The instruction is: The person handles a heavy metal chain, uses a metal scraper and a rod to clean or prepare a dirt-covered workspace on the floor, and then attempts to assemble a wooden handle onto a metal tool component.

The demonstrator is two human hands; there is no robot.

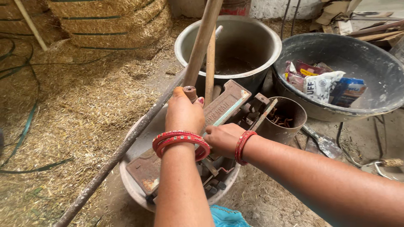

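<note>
My left hand (183,113) wears red bangles and grips the knobbed top of a rusty handle (190,91) that sticks up from a metal basin (134,190). My right hand (223,138), also with a red bangle, reaches under my left forearm and closes on the rusty metal parts in that basin. A long rusty flat iron piece (223,103) with a pale blue strip lies slanted across the basin. What the right fingers hold is hidden by my left wrist.
A long grey pipe (113,157) and wooden poles (202,46) cross the basin. Behind stand a large metal pot (269,46), a dark tub (378,71) with plastic packets, and a small tin (290,110) of rusty nails. A trowel (324,143) lies at right. Straw (84,105) covers the left floor.
</note>
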